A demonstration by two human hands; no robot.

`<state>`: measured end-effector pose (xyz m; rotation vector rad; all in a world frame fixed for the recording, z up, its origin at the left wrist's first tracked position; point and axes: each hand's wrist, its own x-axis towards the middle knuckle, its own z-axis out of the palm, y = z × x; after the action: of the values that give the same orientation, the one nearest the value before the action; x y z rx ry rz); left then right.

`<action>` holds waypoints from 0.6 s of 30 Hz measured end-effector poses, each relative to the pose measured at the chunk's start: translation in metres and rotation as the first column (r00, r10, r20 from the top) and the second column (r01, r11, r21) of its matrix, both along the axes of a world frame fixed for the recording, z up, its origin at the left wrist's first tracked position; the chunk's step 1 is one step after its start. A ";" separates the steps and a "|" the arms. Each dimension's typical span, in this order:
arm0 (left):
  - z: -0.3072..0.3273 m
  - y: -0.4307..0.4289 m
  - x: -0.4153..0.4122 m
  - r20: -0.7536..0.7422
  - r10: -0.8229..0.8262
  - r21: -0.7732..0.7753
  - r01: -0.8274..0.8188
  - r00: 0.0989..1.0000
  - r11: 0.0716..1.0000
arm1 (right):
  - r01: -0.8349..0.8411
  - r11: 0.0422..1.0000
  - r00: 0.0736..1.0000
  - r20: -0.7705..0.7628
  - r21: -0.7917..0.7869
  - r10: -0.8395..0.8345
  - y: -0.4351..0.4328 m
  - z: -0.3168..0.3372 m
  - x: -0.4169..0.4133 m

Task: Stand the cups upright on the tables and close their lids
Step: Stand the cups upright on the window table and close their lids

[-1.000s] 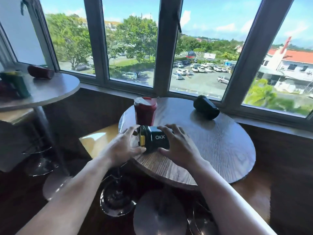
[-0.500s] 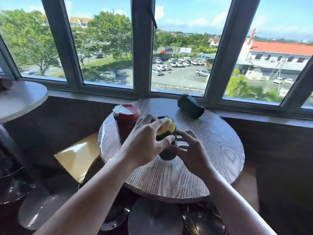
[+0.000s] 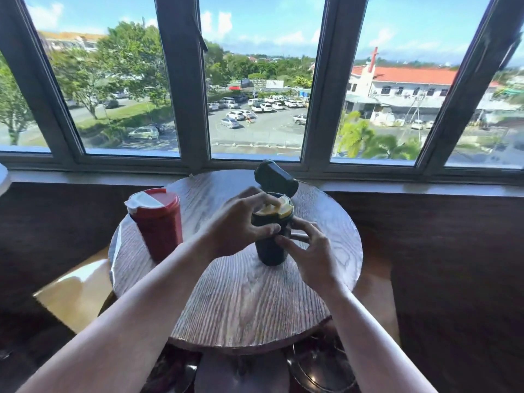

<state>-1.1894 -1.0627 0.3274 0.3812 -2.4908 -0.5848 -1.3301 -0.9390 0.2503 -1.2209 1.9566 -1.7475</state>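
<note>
A dark green cup [image 3: 269, 252] with a yellow lid [image 3: 273, 210] stands upright near the middle of the round wooden table [image 3: 243, 304]. My left hand [image 3: 241, 222] wraps its top, fingers over the lid and thumb on the cup's side. My right hand [image 3: 309, 251] touches the cup's right side with its fingertips. A red cup [image 3: 158, 222] with a red and white lid stands upright at the table's left. A black cup [image 3: 273, 177] lies on its side at the table's far edge by the window.
Window frames [image 3: 181, 80] and a sill run behind the table. Dark round stools [image 3: 320, 373] stand under the table's near edge. The rim of another table [image 3: 3, 177] shows at the far left. A yellow wooden bench [image 3: 76, 293] lies left of the table.
The green cup lay on its side a second ago; both hands tipped it up and it now stands upright. My left hand moved onto its lid. The view shifted to the right.
</note>
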 end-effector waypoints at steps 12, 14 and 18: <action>-0.007 0.004 0.000 0.003 0.029 -0.087 -0.029 1.000 0.996 | 0.036 0.997 0.997 -0.076 0.073 -0.031 0.012 -0.008 -0.006; -0.002 0.004 0.006 0.000 0.047 -0.105 -0.047 0.999 0.993 | 0.082 0.996 0.993 -0.086 0.035 -0.079 0.015 -0.002 -0.004; 0.016 0.000 0.028 -0.097 0.119 -0.137 -0.132 0.988 0.982 | 0.194 0.971 0.958 -0.185 -0.137 -0.218 0.014 0.027 0.011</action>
<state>-1.1609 -1.0631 0.3431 0.4436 -2.3860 -0.3612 -1.3194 -0.9251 0.2772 -1.3176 2.1924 -1.9318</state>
